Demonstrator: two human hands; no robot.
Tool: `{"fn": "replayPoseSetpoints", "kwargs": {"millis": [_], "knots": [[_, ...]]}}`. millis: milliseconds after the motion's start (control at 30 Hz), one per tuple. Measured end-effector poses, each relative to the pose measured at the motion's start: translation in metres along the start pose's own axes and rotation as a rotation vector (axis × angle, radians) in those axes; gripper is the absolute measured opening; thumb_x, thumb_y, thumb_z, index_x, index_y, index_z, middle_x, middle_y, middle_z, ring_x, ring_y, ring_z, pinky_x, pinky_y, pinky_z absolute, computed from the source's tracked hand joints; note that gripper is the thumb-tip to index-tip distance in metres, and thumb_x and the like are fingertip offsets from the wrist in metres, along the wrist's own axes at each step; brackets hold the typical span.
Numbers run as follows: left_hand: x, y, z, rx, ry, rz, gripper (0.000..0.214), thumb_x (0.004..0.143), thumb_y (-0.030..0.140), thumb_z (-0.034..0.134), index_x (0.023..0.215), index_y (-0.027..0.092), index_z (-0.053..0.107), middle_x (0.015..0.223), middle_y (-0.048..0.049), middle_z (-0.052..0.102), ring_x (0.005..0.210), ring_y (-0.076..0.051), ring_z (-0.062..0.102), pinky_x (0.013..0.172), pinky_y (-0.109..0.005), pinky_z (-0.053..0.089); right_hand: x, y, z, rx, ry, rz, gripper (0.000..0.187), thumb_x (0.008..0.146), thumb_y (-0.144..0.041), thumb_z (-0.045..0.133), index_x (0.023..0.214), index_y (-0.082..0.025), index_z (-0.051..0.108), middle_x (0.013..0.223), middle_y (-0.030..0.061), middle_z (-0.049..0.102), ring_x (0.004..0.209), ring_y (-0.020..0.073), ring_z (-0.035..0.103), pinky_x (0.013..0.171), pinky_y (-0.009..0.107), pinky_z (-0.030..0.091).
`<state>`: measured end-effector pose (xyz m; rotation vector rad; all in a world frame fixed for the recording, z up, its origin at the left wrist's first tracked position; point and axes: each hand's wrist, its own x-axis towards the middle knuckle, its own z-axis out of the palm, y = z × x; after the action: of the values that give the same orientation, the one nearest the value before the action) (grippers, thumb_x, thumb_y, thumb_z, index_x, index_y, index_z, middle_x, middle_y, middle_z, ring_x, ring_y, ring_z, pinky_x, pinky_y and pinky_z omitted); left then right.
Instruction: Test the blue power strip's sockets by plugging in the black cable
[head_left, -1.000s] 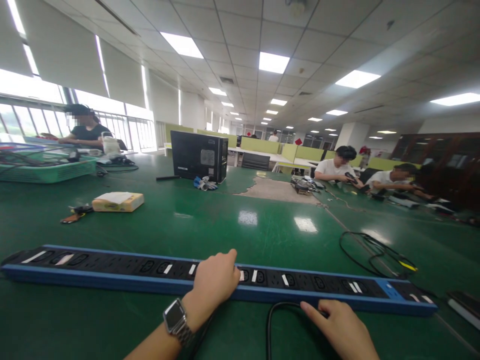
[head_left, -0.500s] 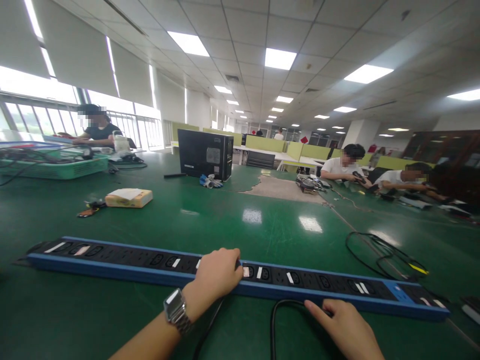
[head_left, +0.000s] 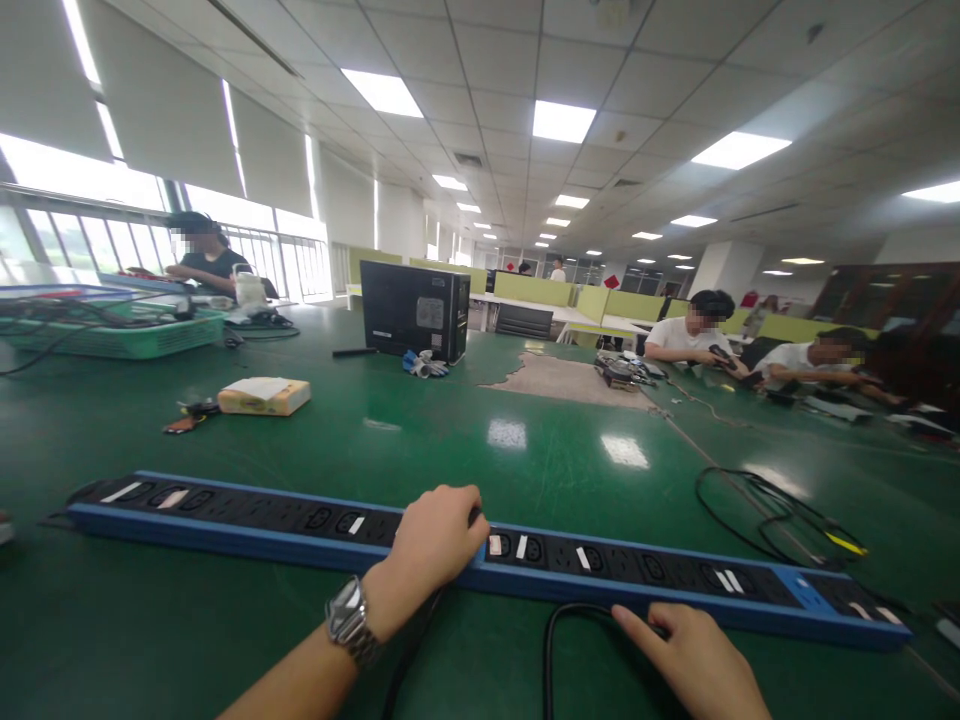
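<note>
A long blue power strip (head_left: 247, 512) with many black sockets lies across the green table in front of me. My left hand (head_left: 435, 540), a metal watch on its wrist, is curled closed over the middle of the strip; what its fingers hold is hidden. A black cable (head_left: 559, 630) loops on the table just in front of the strip. My right hand (head_left: 694, 665) rests near that cable, its forefinger stretched out toward the cable and the strip's front edge, the other fingers bent.
Coiled black cables (head_left: 780, 515) lie at the right. A tissue box (head_left: 264, 396) and small items sit at the left, a green basket (head_left: 112, 335) farther left, a black computer case (head_left: 412, 323) at the back. Other people sit at the far left and right.
The view has shifted a little, so the strip appears slightly further right. My hands have stayed where they were on the strip and by the cable.
</note>
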<state>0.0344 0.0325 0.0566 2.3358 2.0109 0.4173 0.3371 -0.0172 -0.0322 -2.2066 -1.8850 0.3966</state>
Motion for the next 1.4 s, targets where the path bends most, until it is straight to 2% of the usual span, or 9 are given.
{"fn": "replayPoseSetpoints", "kwargs": {"millis": [100, 167, 300, 467, 833, 1000, 1133, 1300, 1400], "knots": [[0.002, -0.007, -0.021, -0.096, 0.088, -0.023, 0.025, 0.083, 0.037, 0.046, 0.096, 0.028, 0.066, 0.087, -0.0032, 0.071, 0.080, -0.021, 0.064, 0.062, -0.028, 0.041, 0.000, 0.001, 0.001, -0.017, -0.022, -0.004, 0.058, 0.083, -0.072, 0.034, 0.057, -0.022, 0.050, 0.065, 0.0015, 0.062, 0.067, 0.0205, 0.059, 0.058, 0.028, 0.032], [0.003, -0.013, -0.026, -0.119, 0.087, -0.022, 0.024, 0.082, 0.038, 0.047, 0.093, 0.028, 0.066, 0.084, -0.0019, 0.070, 0.077, -0.020, 0.063, 0.058, -0.026, 0.038, 0.001, 0.001, 0.002, -0.024, -0.035, -0.007, 0.058, 0.083, -0.072, 0.034, 0.056, -0.022, 0.048, 0.064, 0.0014, 0.061, 0.066, 0.0204, 0.059, 0.058, 0.028, 0.032], [0.001, -0.018, -0.007, -0.077, 0.005, -0.018, 0.021, 0.080, 0.035, 0.049, 0.089, 0.028, 0.066, 0.083, -0.0022, 0.070, 0.078, -0.021, 0.063, 0.060, -0.027, 0.039, 0.001, 0.000, 0.002, -0.035, -0.040, -0.004, 0.058, 0.082, -0.072, 0.034, 0.056, -0.022, 0.048, 0.063, 0.0010, 0.060, 0.065, 0.0198, 0.058, 0.058, 0.028, 0.031], [0.001, -0.010, 0.017, -0.049, -0.028, -0.003, 0.021, 0.082, 0.034, 0.047, 0.090, 0.027, 0.065, 0.088, -0.0035, 0.070, 0.085, -0.023, 0.064, 0.068, -0.030, 0.044, 0.001, 0.002, 0.003, -0.027, -0.007, -0.018, 0.058, 0.082, -0.072, 0.035, 0.057, -0.022, 0.050, 0.064, 0.0007, 0.062, 0.065, 0.0193, 0.059, 0.058, 0.027, 0.032], [-0.003, 0.010, 0.018, 0.074, -0.066, -0.007, 0.022, 0.082, 0.028, 0.044, 0.091, 0.018, 0.062, 0.086, -0.0131, 0.068, 0.081, -0.029, 0.066, 0.069, -0.039, 0.049, -0.001, -0.004, 0.000, 0.012, 0.020, -0.026, 0.057, 0.083, -0.071, 0.037, 0.056, -0.023, 0.055, 0.064, 0.0012, 0.064, 0.066, 0.0199, 0.060, 0.058, 0.027, 0.032], [-0.005, 0.013, 0.022, 0.081, -0.065, -0.003, 0.021, 0.082, 0.027, 0.044, 0.091, 0.017, 0.061, 0.084, -0.0128, 0.068, 0.080, -0.029, 0.066, 0.069, -0.039, 0.049, -0.001, -0.002, 0.003, 0.018, 0.017, -0.031, 0.057, 0.083, -0.071, 0.037, 0.057, -0.023, 0.056, 0.066, 0.0011, 0.065, 0.067, 0.0199, 0.061, 0.057, 0.027, 0.032], [-0.003, 0.011, 0.007, 0.071, -0.048, -0.006, 0.021, 0.082, 0.028, 0.044, 0.086, 0.020, 0.063, 0.083, -0.0100, 0.069, 0.079, -0.027, 0.065, 0.067, -0.035, 0.047, -0.001, -0.001, 0.007, -0.001, 0.009, -0.027, 0.057, 0.083, -0.071, 0.037, 0.057, -0.023, 0.055, 0.064, 0.0013, 0.065, 0.064, 0.0196, 0.060, 0.055, 0.026, 0.030], [0.005, 0.020, -0.039, -0.102, 0.148, -0.029, 0.027, 0.084, 0.037, 0.045, 0.098, 0.024, 0.064, 0.080, -0.0039, 0.069, 0.075, -0.022, 0.063, 0.063, -0.029, 0.043, -0.002, -0.004, 0.005, -0.038, 0.000, -0.046, 0.059, 0.082, -0.073, 0.036, 0.055, -0.023, 0.055, 0.063, 0.0020, 0.065, 0.062, 0.0196, 0.060, 0.054, 0.026, 0.029], [0.009, 0.037, -0.040, -0.259, 0.064, 0.065, 0.028, 0.082, 0.034, 0.047, 0.100, 0.026, 0.066, 0.077, -0.0008, 0.070, 0.073, -0.019, 0.062, 0.060, -0.027, 0.041, -0.001, -0.003, -0.004, -0.012, -0.057, 0.028, 0.065, 0.084, -0.073, 0.029, 0.055, -0.023, 0.060, 0.065, 0.0038, 0.067, 0.065, 0.0215, 0.062, 0.056, 0.027, 0.034]]}}
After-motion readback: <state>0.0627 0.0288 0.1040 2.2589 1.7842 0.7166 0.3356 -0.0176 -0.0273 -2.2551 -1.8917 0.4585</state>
